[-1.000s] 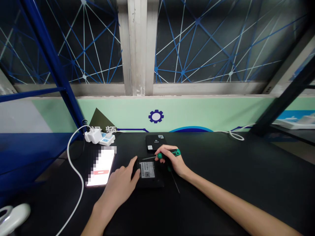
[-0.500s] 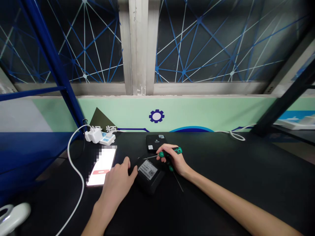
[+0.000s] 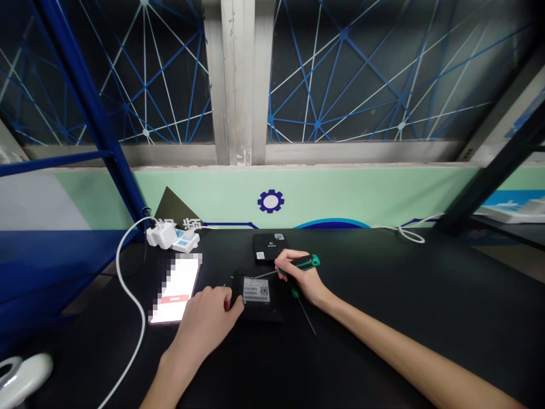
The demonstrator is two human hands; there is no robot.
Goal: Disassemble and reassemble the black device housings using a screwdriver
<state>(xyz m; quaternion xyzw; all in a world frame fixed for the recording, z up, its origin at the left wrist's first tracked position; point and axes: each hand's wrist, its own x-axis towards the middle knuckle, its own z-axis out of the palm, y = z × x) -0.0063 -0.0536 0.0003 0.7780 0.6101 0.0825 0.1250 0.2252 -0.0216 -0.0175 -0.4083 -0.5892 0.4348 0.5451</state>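
A flat black box with a white printed label is in front of me on the table. My left hand grips its left edge, thumb on top and fingers curled along the side. In my right hand is a screwdriver with a green and black handle. Its thin shaft points left, and the tip is over the box's far edge near the label; contact there is too small to tell. A second green-handled screwdriver shows below my right hand, its handle partly hidden.
Behind the box, a smaller black box with stickers stands on the black table. To the left are a bright-screened phone, a white power strip and a white cable. A white object is at the lower left.
The labelled box has turned so that its label now lies level. My left hand has closed onto its edge. My right hand and screwdriver have shifted slightly right.
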